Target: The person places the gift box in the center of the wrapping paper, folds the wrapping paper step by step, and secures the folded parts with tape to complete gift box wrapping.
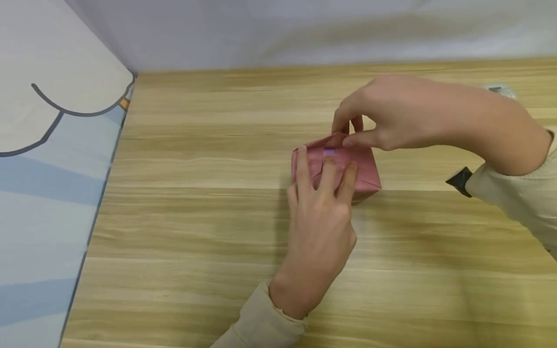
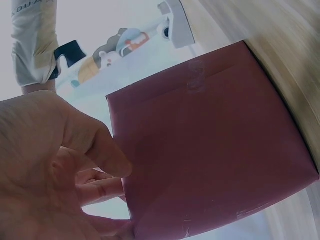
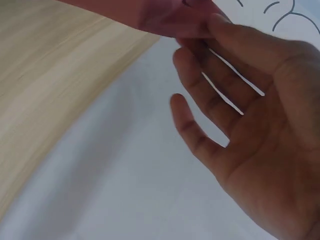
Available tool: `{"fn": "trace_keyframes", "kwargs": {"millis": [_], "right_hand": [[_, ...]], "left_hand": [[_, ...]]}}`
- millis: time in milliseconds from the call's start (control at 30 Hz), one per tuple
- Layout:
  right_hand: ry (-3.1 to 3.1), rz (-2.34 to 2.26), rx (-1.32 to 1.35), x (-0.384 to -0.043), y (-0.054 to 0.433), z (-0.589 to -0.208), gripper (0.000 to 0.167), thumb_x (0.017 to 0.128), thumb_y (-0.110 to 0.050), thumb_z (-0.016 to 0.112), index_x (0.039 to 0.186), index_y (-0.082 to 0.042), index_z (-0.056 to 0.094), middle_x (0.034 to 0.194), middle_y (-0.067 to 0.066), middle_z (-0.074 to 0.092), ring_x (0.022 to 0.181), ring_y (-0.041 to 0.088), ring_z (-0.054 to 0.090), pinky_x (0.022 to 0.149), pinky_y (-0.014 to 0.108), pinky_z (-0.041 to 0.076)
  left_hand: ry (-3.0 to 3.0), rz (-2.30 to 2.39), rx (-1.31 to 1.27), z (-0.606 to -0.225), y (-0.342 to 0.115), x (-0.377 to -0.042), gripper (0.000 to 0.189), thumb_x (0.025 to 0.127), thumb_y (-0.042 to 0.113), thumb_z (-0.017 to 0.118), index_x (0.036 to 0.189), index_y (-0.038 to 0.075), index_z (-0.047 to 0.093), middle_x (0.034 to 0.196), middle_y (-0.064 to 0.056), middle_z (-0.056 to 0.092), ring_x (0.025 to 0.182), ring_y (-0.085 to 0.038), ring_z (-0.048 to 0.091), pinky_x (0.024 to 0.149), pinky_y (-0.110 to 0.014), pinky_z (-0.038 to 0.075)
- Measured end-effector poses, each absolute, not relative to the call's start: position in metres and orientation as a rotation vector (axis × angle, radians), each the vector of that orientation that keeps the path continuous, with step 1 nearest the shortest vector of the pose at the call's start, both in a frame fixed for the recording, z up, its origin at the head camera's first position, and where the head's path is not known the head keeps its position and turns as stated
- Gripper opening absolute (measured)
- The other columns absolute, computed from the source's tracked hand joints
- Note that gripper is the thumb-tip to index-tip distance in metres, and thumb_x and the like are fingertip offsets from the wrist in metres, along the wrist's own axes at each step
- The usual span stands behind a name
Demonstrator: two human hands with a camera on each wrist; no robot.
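Observation:
A small box wrapped in pink paper (image 1: 369, 175) rests on the wooden table, with a small purple patch (image 1: 329, 152) on its top. My left hand (image 1: 319, 222) lays its spread fingers across the top of the box from the near side. At the far edge, my right hand (image 1: 400, 113) pinches a raised paper flap (image 1: 334, 141) between thumb and fingers. The right wrist view shows the thumb on the paper (image 3: 170, 17), with the other fingers loosely bent below. In the left wrist view, clear tape (image 2: 196, 76) crosses a seam on the box's side.
The wooden table (image 1: 196, 217) extends around the box. Behind it hangs a pale cloth-like surface (image 1: 304, 34). A cartoon-printed surface (image 1: 48, 217) borders the left edge. A small clear object (image 1: 502, 90) lies at the back right, partly behind the right arm.

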State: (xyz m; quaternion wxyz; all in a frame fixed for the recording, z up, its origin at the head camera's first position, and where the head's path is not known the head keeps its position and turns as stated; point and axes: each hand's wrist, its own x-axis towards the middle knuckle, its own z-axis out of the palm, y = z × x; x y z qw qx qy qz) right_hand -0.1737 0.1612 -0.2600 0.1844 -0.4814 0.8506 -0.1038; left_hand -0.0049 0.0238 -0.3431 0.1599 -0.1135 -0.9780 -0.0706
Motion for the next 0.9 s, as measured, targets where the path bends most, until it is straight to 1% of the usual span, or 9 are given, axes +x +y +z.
{"fn": "trace_keyframes", "kwargs": {"millis": [167,267,367,433,500,600,700,767,900], "right_hand": [[2.439,-0.325,-1.408,-0.174,0.158,-0.266,0.01,0.096,-0.02,0.075,0.096,-0.029,0.079,0.082,-0.01,0.07,0.075,0.009,0.058,0.069,0.033,0.048],[2.452,-0.332,-1.418,-0.173,0.157,-0.266,0.01,0.095,-0.019,0.075,0.096,-0.028,0.079,0.083,-0.01,0.072,0.076,0.009,0.06,0.069,0.034,0.048],[2.451,-0.372,-1.43,-0.171,0.156,-0.265,0.012,0.096,-0.017,0.074,0.1,-0.026,0.08,0.09,-0.009,0.077,0.08,0.01,0.067,0.073,0.037,0.054],[2.446,-0.408,-1.434,-0.169,0.157,-0.265,0.014,0.097,-0.016,0.072,0.103,-0.026,0.082,0.096,-0.008,0.08,0.085,0.01,0.071,0.078,0.039,0.057],[2.438,-0.44,-1.426,-0.167,0.158,-0.266,0.017,0.098,-0.017,0.072,0.107,-0.026,0.082,0.101,-0.008,0.081,0.086,0.009,0.074,0.08,0.04,0.059],[2.423,-0.484,-1.406,-0.163,0.163,-0.269,0.022,0.099,-0.016,0.071,0.114,-0.029,0.082,0.106,-0.01,0.081,0.076,0.006,0.067,0.075,0.033,0.056],[2.413,-0.548,-1.401,-0.157,0.168,-0.274,0.028,0.099,-0.014,0.071,0.119,-0.031,0.08,0.109,-0.011,0.08,0.072,0.004,0.061,0.071,0.027,0.052],[2.398,-0.613,-1.425,-0.154,0.172,-0.278,0.031,0.097,-0.01,0.072,0.122,-0.028,0.079,0.112,-0.009,0.08,0.077,0.004,0.067,0.071,0.026,0.055],[2.38,-0.727,-1.496,-0.145,0.175,-0.284,0.035,0.095,-0.004,0.073,0.126,-0.021,0.078,0.119,-0.005,0.079,0.097,0.011,0.078,0.078,0.03,0.062]], "left_hand": [[-2.781,-0.195,-0.309,-0.344,0.024,-0.004,0.06,0.079,0.008,0.075,0.138,0.021,0.068,0.135,-0.01,0.063,0.141,-0.047,0.043,0.071,-0.035,0.045],[-2.778,-0.182,-0.305,-0.344,0.023,-0.004,0.057,0.081,0.007,0.073,0.136,0.021,0.069,0.134,-0.009,0.063,0.137,-0.041,0.047,0.079,-0.038,0.047],[-2.774,-0.177,-0.315,-0.344,0.023,-0.005,0.054,0.082,0.007,0.072,0.135,0.021,0.07,0.132,-0.008,0.063,0.138,-0.035,0.051,0.093,-0.042,0.048],[-2.768,-0.182,-0.331,-0.344,0.023,-0.006,0.053,0.083,0.006,0.07,0.134,0.02,0.07,0.13,-0.007,0.063,0.139,-0.033,0.053,0.098,-0.044,0.047],[-2.76,-0.196,-0.349,-0.344,0.023,-0.007,0.052,0.083,0.006,0.069,0.133,0.02,0.07,0.127,-0.007,0.064,0.139,-0.032,0.054,0.1,-0.045,0.046],[-2.755,-0.211,-0.372,-0.344,0.023,-0.008,0.051,0.084,0.006,0.068,0.133,0.019,0.07,0.126,-0.007,0.064,0.139,-0.032,0.056,0.098,-0.045,0.046],[-2.758,-0.204,-0.389,-0.344,0.023,-0.009,0.052,0.083,0.008,0.069,0.135,0.017,0.068,0.129,-0.009,0.063,0.139,-0.032,0.056,0.095,-0.045,0.046],[-2.758,-0.193,-0.393,-0.344,0.023,-0.01,0.054,0.083,0.009,0.069,0.136,0.018,0.067,0.13,-0.01,0.063,0.138,-0.032,0.056,0.095,-0.044,0.046],[-2.745,-0.223,-0.385,-0.345,0.023,-0.009,0.054,0.084,0.008,0.067,0.137,0.019,0.067,0.129,-0.007,0.063,0.132,-0.03,0.056,0.089,-0.041,0.046]]}}
